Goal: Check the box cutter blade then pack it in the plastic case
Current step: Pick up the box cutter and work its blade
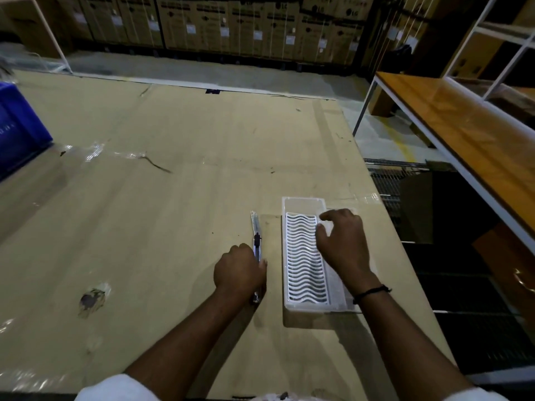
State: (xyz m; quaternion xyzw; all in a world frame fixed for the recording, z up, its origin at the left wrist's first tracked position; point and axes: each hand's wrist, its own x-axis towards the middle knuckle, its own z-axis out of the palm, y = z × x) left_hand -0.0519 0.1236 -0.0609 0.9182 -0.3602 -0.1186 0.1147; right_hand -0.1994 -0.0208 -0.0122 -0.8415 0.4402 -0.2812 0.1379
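Note:
A box cutter [256,230] lies flat on the cardboard-covered table [173,183], its silver blade extended and pointing away from me. My left hand [238,272] is curled around its handle. Just to the right stands the clear plastic case [301,205], long and open-topped, with a white wavy-slotted insert [302,256] inside. My right hand [343,241] rests on the case's right side, fingers bent over the insert's far end and touching it. The case's right rim is hidden under that hand.
A blue crate [20,128] sits at the table's left edge. A wooden shelf with a white metal frame [463,134] runs along the right, across a dark gap. Stacked cardboard boxes [231,24] line the back. A torn hole [92,299] marks the cardboard at left.

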